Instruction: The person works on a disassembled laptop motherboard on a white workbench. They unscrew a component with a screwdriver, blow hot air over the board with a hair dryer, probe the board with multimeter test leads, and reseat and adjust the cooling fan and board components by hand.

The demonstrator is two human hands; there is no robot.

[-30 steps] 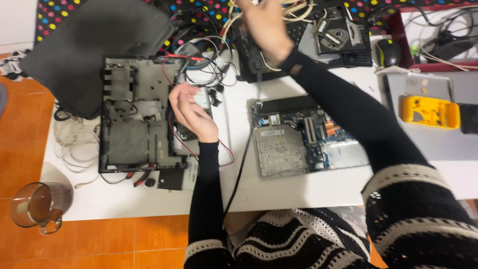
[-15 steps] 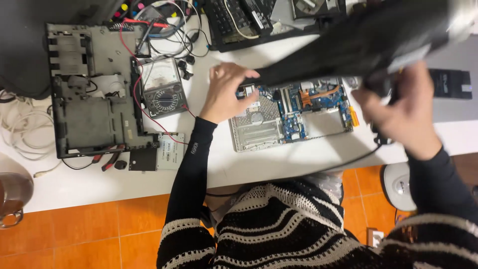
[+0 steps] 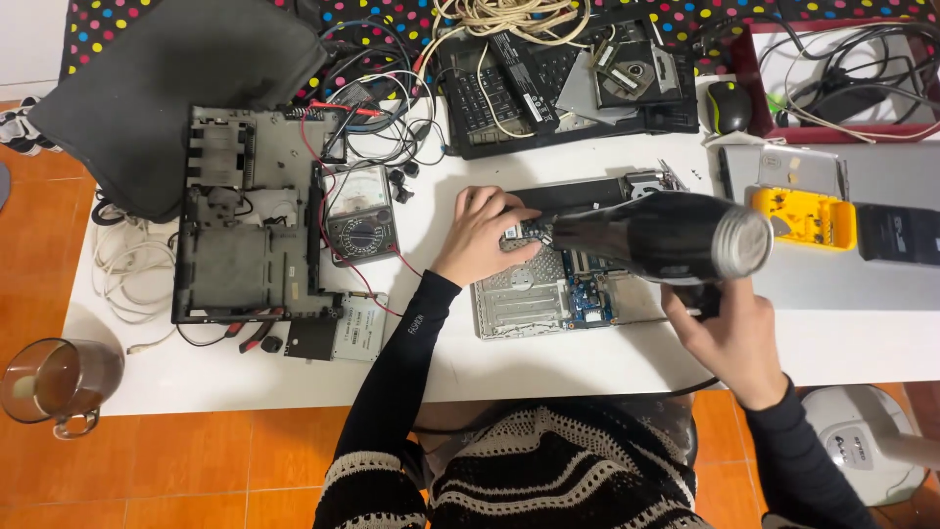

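hot air over an open laptop board

a white tabletop point(image 3: 587, 372) carries the whole spread. left of the left hand lies a stripped grey laptop chassis point(image 3: 245, 230), and beyond it a dark grey bag point(image 3: 166, 88). past both hands sits a black keyboard deck point(image 3: 548, 78) draped with beige cable. the right hand point(image 3: 729, 338) has its grip clamped around the handle of a black hair dryer point(image 3: 656, 235), whose barrel runs leftward from that grip, nozzle almost touching the left hand. under the barrel, between the two hands, lies the exposed laptop motherboard point(image 3: 548, 299). the left hand point(image 3: 480, 235) rests on the board's upper left corner, fingers curled together on a small part that cannot be made out. an analog multimeter point(image 3: 360, 227) sits just left of that hand, a yellow bit case point(image 3: 803, 217) right of the dryer, and a glass mug point(image 3: 54, 382) stands off the tabletop's left edge.
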